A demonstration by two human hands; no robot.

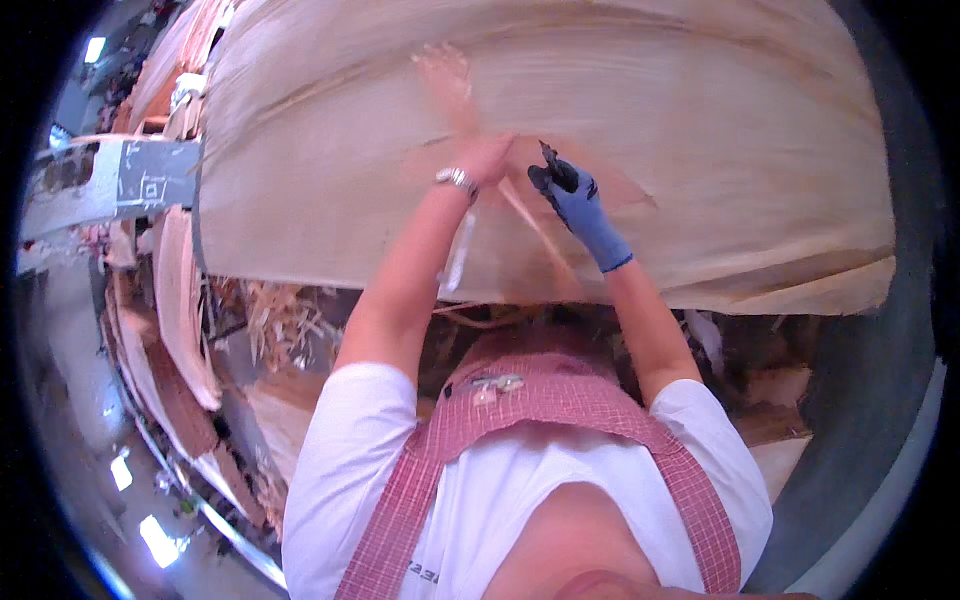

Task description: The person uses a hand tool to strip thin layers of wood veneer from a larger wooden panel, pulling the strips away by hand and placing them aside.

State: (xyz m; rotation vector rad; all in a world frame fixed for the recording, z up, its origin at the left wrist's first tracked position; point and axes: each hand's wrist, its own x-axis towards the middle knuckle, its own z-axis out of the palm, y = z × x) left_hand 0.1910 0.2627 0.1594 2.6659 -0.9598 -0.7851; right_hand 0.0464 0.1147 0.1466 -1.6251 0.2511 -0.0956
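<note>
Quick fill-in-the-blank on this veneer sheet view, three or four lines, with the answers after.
1. The right hand wears a ____ glove.
2. The bare left hand has a metal ____ on its wrist.
3. Both hands rest on a large pale sheet of wood ____.
4. The person's apron is checked white and ____.

Missing words: blue; watch; veneer; red

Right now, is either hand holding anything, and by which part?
The gloved right hand grips a small dark tool, hold point unclear. The left hand lies on the veneer sheet; grip cannot be told.
</note>
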